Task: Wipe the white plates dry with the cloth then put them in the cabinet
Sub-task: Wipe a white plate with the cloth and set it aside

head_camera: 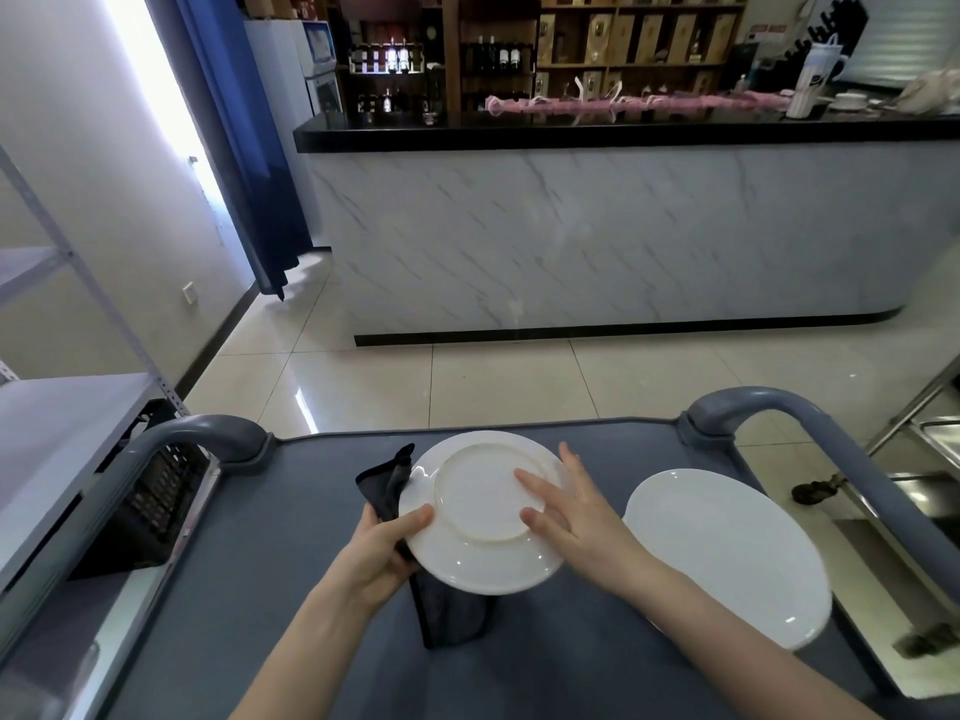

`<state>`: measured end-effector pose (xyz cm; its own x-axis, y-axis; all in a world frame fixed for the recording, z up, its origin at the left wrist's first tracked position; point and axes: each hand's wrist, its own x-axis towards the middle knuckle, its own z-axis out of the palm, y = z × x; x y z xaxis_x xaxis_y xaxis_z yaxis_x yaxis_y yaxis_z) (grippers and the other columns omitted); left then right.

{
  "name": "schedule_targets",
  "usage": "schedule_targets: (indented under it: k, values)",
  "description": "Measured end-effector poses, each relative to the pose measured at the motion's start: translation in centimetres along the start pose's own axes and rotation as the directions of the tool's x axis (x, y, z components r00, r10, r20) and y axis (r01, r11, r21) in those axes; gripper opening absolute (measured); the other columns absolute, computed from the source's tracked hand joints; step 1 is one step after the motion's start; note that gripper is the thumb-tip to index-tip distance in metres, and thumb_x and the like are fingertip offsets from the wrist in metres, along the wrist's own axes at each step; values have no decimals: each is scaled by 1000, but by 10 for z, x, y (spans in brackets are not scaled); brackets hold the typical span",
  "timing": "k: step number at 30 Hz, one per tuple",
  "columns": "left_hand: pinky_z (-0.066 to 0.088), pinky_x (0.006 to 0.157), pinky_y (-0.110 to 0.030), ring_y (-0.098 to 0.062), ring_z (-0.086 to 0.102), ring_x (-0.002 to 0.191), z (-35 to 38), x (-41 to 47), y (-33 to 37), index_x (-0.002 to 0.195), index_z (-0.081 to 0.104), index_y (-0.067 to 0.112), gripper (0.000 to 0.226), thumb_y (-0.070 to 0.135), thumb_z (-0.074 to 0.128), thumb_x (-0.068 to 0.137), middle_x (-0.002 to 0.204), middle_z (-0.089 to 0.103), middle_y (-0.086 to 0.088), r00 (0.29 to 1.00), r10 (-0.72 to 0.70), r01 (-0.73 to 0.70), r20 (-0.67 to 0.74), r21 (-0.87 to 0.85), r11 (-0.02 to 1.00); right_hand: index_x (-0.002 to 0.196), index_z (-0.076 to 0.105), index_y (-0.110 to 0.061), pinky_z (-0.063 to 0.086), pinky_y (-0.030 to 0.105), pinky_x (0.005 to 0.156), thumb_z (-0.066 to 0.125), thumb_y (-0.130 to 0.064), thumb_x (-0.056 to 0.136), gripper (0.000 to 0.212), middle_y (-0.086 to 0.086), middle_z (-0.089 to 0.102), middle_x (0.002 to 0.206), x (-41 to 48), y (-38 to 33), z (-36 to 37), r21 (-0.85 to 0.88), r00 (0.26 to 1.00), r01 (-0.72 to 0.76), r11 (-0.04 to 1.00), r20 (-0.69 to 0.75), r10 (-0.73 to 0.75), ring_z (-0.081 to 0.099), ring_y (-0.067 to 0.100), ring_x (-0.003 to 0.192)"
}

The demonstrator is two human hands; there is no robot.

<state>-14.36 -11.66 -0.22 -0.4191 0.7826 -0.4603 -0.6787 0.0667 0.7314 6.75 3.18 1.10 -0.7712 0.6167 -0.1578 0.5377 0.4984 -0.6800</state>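
On grey cart (260,589), left hand (382,548) clamps thumb over left rim of upturned white plate (467,491), dark cloth (452,610) bunched beneath; right hand (571,517) flat on its base, fingers spread apart; second plate (727,553) lies to the right

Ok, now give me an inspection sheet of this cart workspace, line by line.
Surface: grey cart top, with grey handles at both far corners.
Job's things: upturned plate held with its foot ring up; dark cloth under its left edge; second plate lying face up on the right.
Clutter: dark slatted crate beside the cart, on the left.
Grippers: left hand grips the upturned plate's rim together with the cloth; right hand rests straight fingers on the plate's underside.
Cables: nothing seen.
Surroundings: marble-fronted counter ahead, blue curtain, metal shelving on the left, tiled floor.
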Motion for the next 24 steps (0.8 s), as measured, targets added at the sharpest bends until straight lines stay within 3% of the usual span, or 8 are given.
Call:
schedule_targets:
  k: [2, 4, 6, 9, 15, 19, 22, 24]
  values:
    - [59, 68, -41, -32, 70, 99, -2, -1, -1, 137, 47, 21, 75, -2, 75, 72, 122, 69, -12, 1000, 15, -15, 11, 13, 1000, 142, 33, -58, 18, 35, 119, 54, -58, 93, 53, -4, -16, 164, 2, -9, -2, 153, 996, -84, 985, 5, 84, 4, 17, 153]
    - [59, 71, -43, -33, 69, 101, -3, -1, 0, 137, 47, 22, 73, 0, 72, 72, 123, 68, -12, 999, 34, -34, 16, 29, 999, 142, 39, -50, 22, 31, 117, 64, -44, 92, 56, 3, 7, 165, 4, -16, -3, 318, 992, -109, 942, -23, 123, 15, 18, 151]
    - [59, 73, -44, -34, 68, 105, -4, -3, 2, 136, 47, 22, 72, 0, 71, 72, 125, 67, -13, 998, 53, -54, 22, 53, 997, 137, 49, -42, 34, 38, 115, 70, -28, 90, 53, 3, 38, 153, 4, -18, -3, 485, 984, -105, 868, -77, 162, 37, 19, 141]
    - [59, 74, -45, -36, 67, 107, -4, -3, 3, 133, 49, 20, 70, -3, 72, 72, 125, 66, -14, 997, 82, -81, 1, 78, 994, 123, 62, -34, 54, 35, 95, 75, -12, 86, 45, 1, 59, 134, 0, -18, -1, 723, 973, -49, 689, -120, 196, 59, 18, 119]
    - [59, 72, -45, -36, 70, 101, -4, -1, 6, 127, 53, 22, 58, -8, 70, 80, 117, 70, -13, 992, 123, -119, -29, 123, 985, 128, 61, -24, 58, 40, 83, 60, -4, 95, 40, 4, 63, 130, 0, -14, -3, 935, 976, -68, 349, -11, 219, 65, 23, 108]
    - [59, 73, -45, -33, 71, 100, -2, -2, 9, 123, 57, 24, 48, -1, 70, 85, 114, 72, -8, 986, 165, -154, -28, 238, 959, 124, 64, -24, 60, 35, 73, 54, 0, 96, 38, 4, 67, 123, 1, -13, -8, 961, 980, -73, 267, 20, 198, 68, 18, 97]
    - [61, 73, -46, -27, 70, 93, 5, -1, 8, 110, 64, 26, 22, 10, 59, 96, 107, 73, -6, 961, 235, -169, -149, 359, 918, 122, 66, -20, 58, 32, 70, 55, 4, 94, 38, 4, 70, 117, 4, -14, -11, 975, 975, -48, 218, -3, 224, 69, 16, 93]
    - [59, 81, -50, -28, 65, 95, 11, -2, 7, 102, 66, 30, 21, 16, 51, 99, 103, 71, -4, 913, 333, -184, -235, 491, 851, 120, 67, -19, 59, 32, 72, 56, 5, 93, 38, 1, 72, 114, 5, -14, -11, 978, 973, -25, 208, -24, 230, 71, 14, 91]
